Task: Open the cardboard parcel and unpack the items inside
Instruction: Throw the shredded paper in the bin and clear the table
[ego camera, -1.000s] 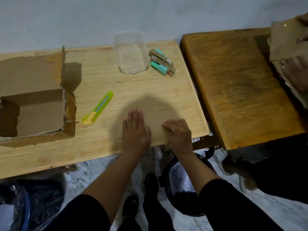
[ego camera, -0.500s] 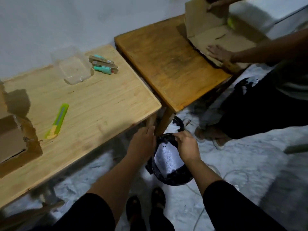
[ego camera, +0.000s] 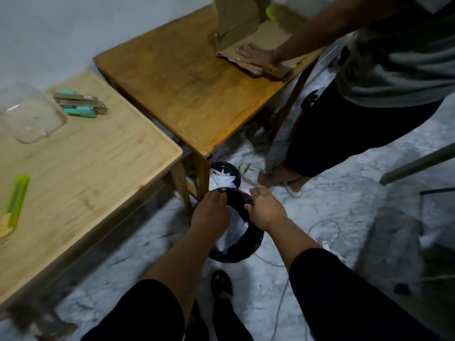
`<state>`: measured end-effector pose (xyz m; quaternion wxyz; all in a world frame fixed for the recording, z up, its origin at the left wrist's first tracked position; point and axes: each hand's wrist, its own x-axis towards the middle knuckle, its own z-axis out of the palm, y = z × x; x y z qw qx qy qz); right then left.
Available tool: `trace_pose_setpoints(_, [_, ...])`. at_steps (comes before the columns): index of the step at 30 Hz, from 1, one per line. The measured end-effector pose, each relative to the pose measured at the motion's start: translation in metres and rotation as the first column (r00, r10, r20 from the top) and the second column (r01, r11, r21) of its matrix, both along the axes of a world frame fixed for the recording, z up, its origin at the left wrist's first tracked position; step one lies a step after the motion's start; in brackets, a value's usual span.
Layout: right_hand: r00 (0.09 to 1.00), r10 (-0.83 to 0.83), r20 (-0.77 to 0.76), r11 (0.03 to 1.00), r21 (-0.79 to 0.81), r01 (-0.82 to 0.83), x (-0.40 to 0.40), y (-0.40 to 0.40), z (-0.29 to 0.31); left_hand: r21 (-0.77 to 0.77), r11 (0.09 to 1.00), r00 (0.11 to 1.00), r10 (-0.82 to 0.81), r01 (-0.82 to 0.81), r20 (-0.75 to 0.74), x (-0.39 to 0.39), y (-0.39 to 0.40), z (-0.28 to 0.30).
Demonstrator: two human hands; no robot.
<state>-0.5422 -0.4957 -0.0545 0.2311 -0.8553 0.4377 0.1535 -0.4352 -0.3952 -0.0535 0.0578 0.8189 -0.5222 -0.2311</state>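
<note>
Low over the floor, my left hand [ego camera: 211, 214] and my right hand [ego camera: 266, 210] both curl over the rim of a black bin [ego camera: 248, 244] that holds white paper scraps. The unpacked items lie on the light wooden table [ego camera: 93, 168]: a clear plastic container [ego camera: 30, 120], teal and brown boxed items [ego camera: 80, 105], and a green utility knife [ego camera: 16, 205] at the left edge. My own cardboard parcel is out of view.
On the darker table [ego camera: 187, 77] another person's hand [ego camera: 256, 56] presses flat on an opened cardboard box [ego camera: 246, 28]. That person stands at the right. A second black bin [ego camera: 225, 174] sits behind mine by the table legs. Cables trail across the marble floor [ego camera: 344, 217].
My hands left the light table and dropped to the black bin on the floor. The view swung right and down, so my cardboard parcel slid out of sight.
</note>
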Motion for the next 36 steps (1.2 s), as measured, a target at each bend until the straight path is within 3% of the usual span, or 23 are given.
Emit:
trace_pose_setpoints(10, [0.982,0.188,0.007,0.981,-0.052,-0.188,0.044,-0.01,0.06,-0.087,0.955,0.959,0.284,-0.282,0.008,0.027,0.0,0.042])
trace_pose_setpoints(18, [0.928,0.368,0.053,0.925,-0.125,-0.36,0.114,0.003,0.122,-0.137,0.91,0.904,0.408,-0.391,0.131,0.072,0.028,0.098])
trace_pose_setpoints(27, [0.776,0.611,0.159,0.79,-0.19,-0.583,0.224,0.106,0.145,-0.174,0.713,0.683,0.701,-0.68,0.203,0.147,0.148,0.133])
trace_pose_setpoints(36, [0.617,0.75,0.239,0.645,-0.059,-0.762,0.308,0.264,0.113,-0.119,0.446,0.431,0.893,-0.887,0.133,0.211,0.324,0.101])
